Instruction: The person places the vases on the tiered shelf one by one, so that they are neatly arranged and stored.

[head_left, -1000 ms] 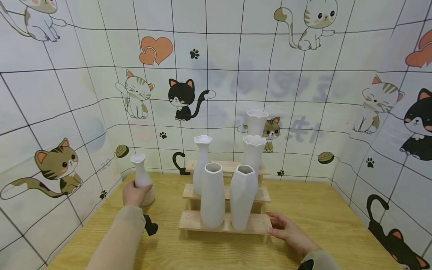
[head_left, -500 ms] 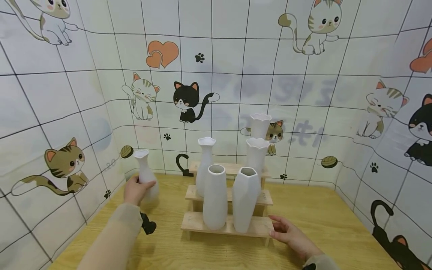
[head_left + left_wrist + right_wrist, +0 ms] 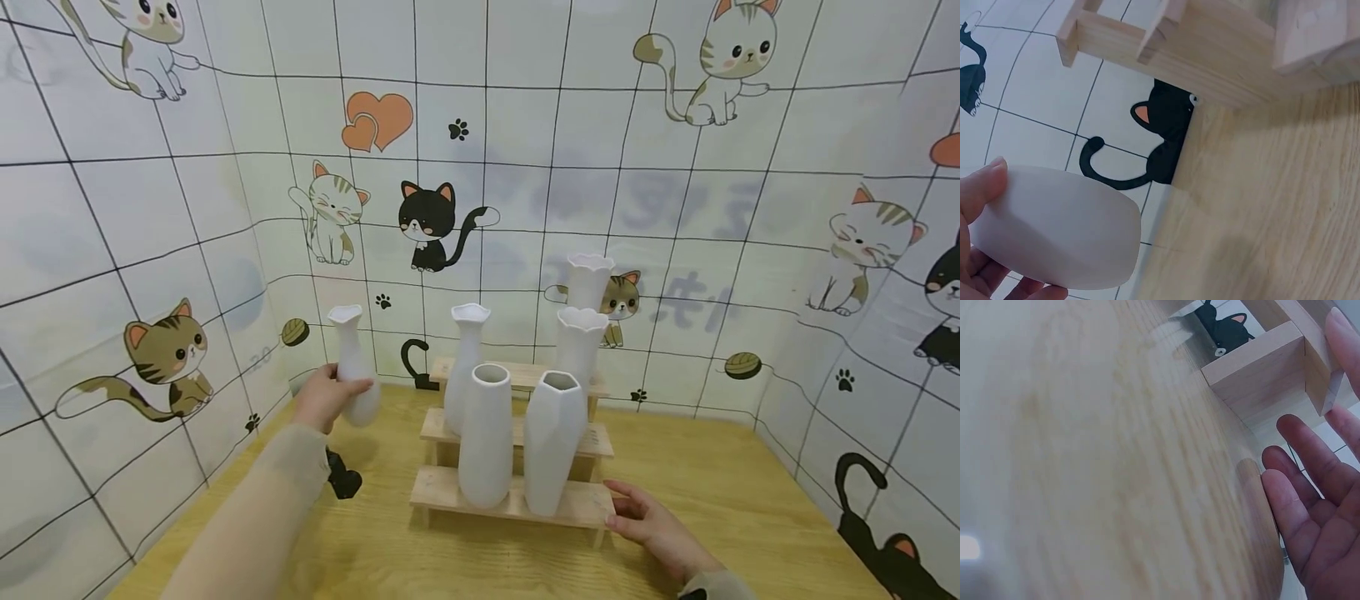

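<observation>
Now that the left hand (image 3: 324, 398) has lifted the small white vase (image 3: 352, 363) clear of the counter (image 3: 697, 492), it grips it left of the wooden stepped stand (image 3: 573, 504), whose lowest step the open right hand (image 3: 651, 527) steadies.

Head view high, facing wall; wrist views low, close – share wooden rack (image 3: 513, 467), seemingly.
</observation>
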